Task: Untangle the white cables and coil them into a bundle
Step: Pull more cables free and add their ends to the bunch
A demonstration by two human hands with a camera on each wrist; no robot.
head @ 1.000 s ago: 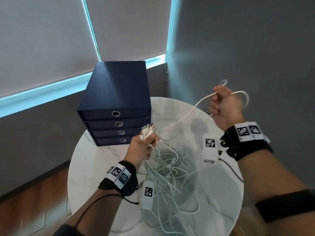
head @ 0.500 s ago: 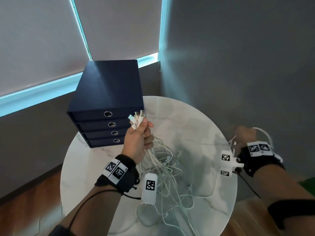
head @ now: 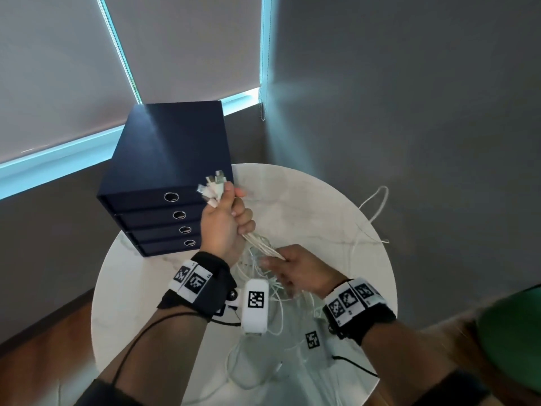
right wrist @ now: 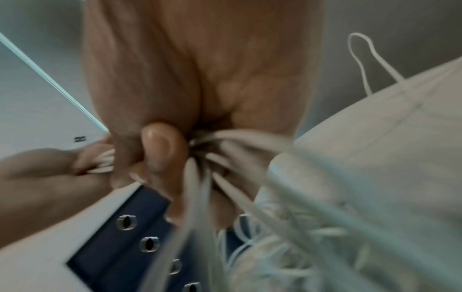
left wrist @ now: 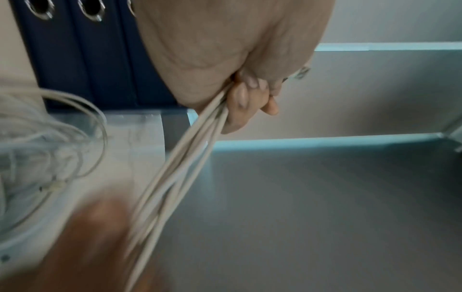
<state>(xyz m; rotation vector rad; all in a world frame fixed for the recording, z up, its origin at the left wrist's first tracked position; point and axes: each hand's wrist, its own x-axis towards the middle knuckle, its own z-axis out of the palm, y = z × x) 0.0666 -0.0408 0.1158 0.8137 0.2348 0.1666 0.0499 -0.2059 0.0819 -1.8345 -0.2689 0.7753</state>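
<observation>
Just left of centre in the head view, the left hand (head: 224,227) is raised in a fist around a bunch of white cables (head: 263,244), their plug ends (head: 212,187) fanning up and to the left out of the top of the fist, in front of the dark blue drawer box (head: 164,177). Below the fist the gripped strands run as one taut band, long axis slanting down and to the right, straight into the right hand (head: 298,271) at centre frame. In the right wrist view the thumb and fingers (right wrist: 162,150) curl round that band, though blur makes it hard to tell how many strands they enclose. From there the cables spill into a loose tangle (head: 281,312) on the round white marble table (head: 322,200), lying between and below the two wrists in the lower middle of the frame. One strand trails away to the right of the frame and forms a loop (head: 377,200) that hangs out past the table's right rim. The left wrist view shows the band (left wrist: 180,168) leaving the closed fist on a diagonal toward the lower left.
</observation>
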